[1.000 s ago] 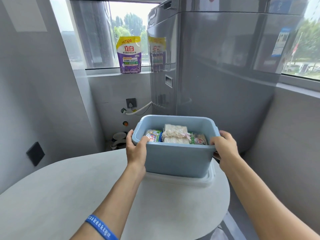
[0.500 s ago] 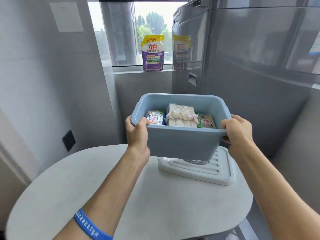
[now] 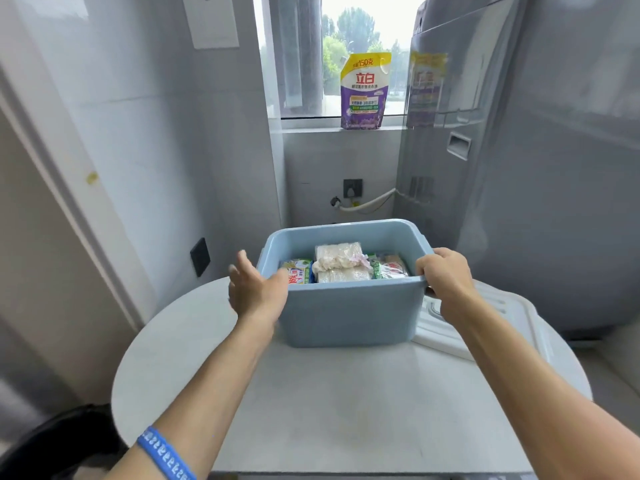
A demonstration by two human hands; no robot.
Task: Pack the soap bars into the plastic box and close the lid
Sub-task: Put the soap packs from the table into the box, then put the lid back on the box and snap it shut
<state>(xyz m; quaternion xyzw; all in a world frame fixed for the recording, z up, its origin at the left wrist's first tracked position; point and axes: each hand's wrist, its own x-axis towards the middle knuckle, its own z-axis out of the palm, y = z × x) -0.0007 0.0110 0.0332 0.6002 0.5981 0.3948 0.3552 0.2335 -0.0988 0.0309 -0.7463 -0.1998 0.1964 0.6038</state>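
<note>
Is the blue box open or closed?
Open. The box has no lid on, so the soap bars show inside. The white lid lies flat beside it.

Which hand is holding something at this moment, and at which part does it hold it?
The right hand grips the blue plastic box at its right rim. The left hand is open beside the box's left wall and holds nothing.
</note>
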